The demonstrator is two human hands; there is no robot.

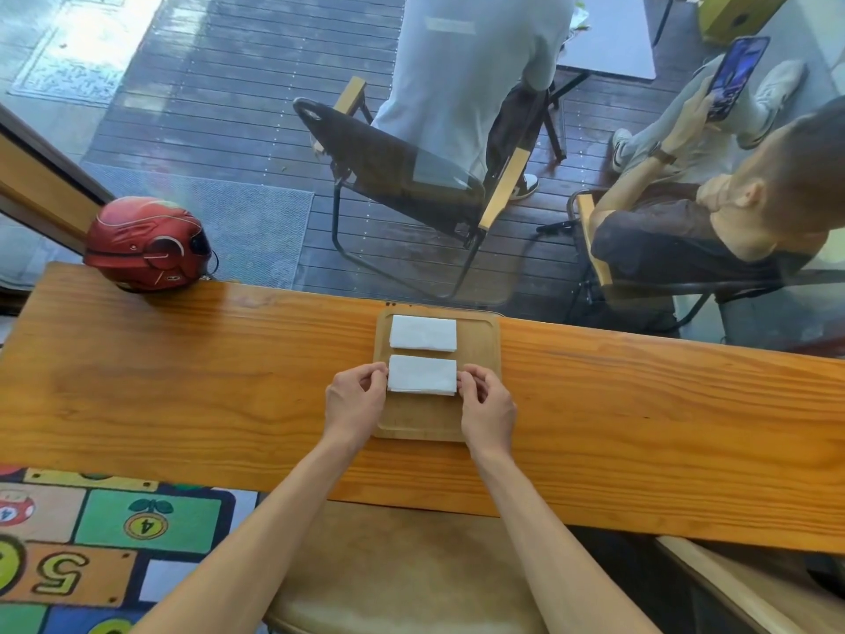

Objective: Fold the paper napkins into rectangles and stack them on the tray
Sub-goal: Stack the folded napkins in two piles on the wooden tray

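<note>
A square wooden tray (480, 359) lies on the long wooden counter (183, 382). Two white folded napkin stacks lie on it, each a rectangle. The far stack (423, 332) sits near the tray's back edge, untouched. The near stack (422, 375) lies in the tray's middle. My left hand (354, 398) pinches its left end with curled fingertips. At the stack's right end, my right hand (487, 404) pinches it the same way. The stack's layered front edge shows between my hands.
A red helmet (147, 243) stands at the counter's far left. A glass pane runs behind the counter; beyond it are folding chairs (402, 176) and two people, one holding a phone (736, 77). A stool seat (402, 574) is below my arms, a numbered play mat (91, 542) at lower left.
</note>
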